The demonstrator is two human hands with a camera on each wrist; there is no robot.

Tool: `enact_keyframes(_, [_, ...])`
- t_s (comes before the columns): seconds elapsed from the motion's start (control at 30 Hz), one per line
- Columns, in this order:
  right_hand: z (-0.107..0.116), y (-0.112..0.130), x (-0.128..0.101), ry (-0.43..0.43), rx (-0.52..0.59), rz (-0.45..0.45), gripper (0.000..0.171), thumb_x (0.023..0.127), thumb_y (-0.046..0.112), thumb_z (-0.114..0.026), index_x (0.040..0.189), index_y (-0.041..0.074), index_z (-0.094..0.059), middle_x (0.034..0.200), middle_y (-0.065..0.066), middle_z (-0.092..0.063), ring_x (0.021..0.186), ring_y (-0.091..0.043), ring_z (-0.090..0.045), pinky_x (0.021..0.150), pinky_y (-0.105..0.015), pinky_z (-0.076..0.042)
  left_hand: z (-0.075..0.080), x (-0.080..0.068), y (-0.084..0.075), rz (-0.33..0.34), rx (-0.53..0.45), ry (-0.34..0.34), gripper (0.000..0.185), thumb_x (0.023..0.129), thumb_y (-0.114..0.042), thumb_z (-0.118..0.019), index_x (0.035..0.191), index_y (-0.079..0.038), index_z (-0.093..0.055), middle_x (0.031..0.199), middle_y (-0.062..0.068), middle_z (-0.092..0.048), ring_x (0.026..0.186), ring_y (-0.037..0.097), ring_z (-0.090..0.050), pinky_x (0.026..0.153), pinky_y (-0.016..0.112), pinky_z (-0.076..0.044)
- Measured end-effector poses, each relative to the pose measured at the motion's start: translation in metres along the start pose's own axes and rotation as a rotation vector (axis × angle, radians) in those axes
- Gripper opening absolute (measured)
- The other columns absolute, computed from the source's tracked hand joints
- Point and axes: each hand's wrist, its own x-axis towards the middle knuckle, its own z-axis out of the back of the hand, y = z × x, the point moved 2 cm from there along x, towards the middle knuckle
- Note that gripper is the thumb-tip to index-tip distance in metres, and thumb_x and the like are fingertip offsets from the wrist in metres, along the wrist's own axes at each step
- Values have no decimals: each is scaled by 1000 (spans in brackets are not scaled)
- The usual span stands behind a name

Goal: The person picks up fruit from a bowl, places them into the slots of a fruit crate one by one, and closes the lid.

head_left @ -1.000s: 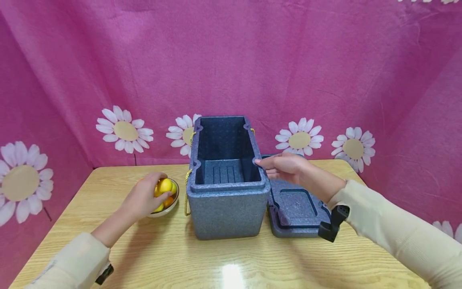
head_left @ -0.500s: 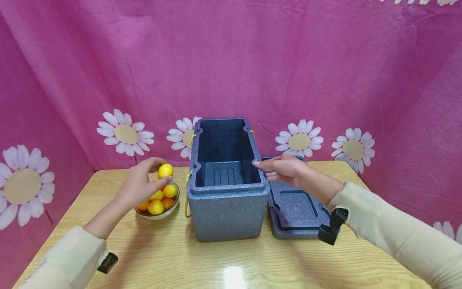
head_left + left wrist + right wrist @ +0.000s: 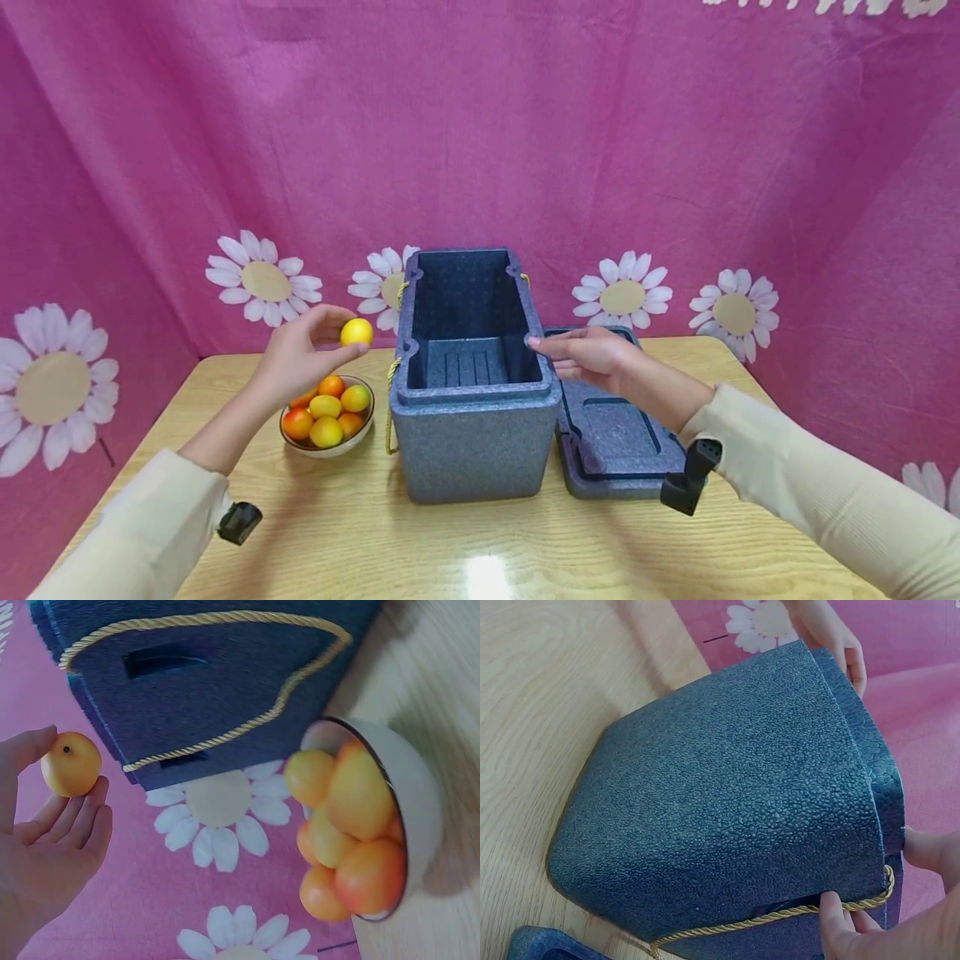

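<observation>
- At centre-left of the head view, a small round yellow fruit point(image 3: 356, 332) is pinched between thumb and fingertips of the left hand point(image 3: 300, 358), above the white bowl of orange and yellow fruit point(image 3: 327, 414).
- At frame centre, the open dark blue foam box point(image 3: 472, 392) is touched at its right rim by the straight-fingered right hand point(image 3: 588, 354).
- At lower right, the box's blue foam lid point(image 3: 618, 433) is laid flat on the light wooden table point(image 3: 480, 550).

My head camera looks forward and down across the desk point(image 3: 480, 550), while 2 wrist cameras sit close, both sharing the foam box point(image 3: 474, 400) with it.
</observation>
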Motion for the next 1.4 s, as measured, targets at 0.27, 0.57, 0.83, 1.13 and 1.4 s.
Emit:
enact_keyframes(0.27, [1,-2,0,-17,-12,-3,60,96,28,-57,140,-8,-40,155,-20,-31,143,-37,-33,118,-43,-30,1,12,-13,49,-128,54,47,87,-30,-71,125,-6,-57,120,17,-66,108,26,-65,80,13,-51])
enact_keyframes(0.57, [1,-2,0,-14,-8,0,60,96,28,-57,141,-7,-40,155,-20,-32,142,-36,-34,118,-43,-29,-3,26,-25,60,-200,107,48,87,-24,-70,127,-3,-55,122,18,-64,107,21,-63,81,10,-49])
enact_keyframes(0.83, [1,-2,0,1,-6,6,60,97,28,-56,142,-7,-38,157,-19,-29,145,-34,-30,119,-43,-28,-10,44,-36,49,-262,152,46,85,-19,-71,125,-2,-55,120,18,-64,95,9,-63,80,13,-53])
enact_keyframes(1.13, [1,-4,0,-9,2,-13,60,97,29,-56,143,-6,-39,157,-18,-29,145,-34,-30,118,-43,-28,-15,62,-54,47,-197,206,44,86,-24,-71,123,-6,-56,121,14,-64,107,23,-62,89,24,-53])
enact_keyframes(1.4, [3,-3,0,-15,16,-25,61,96,28,-57,143,-5,-37,157,-17,-29,145,-33,-31,118,-42,-29,-19,82,-78,54,-209,243,42,86,-22,-70,121,-5,-57,120,17,-64,107,25,-59,97,35,-49])
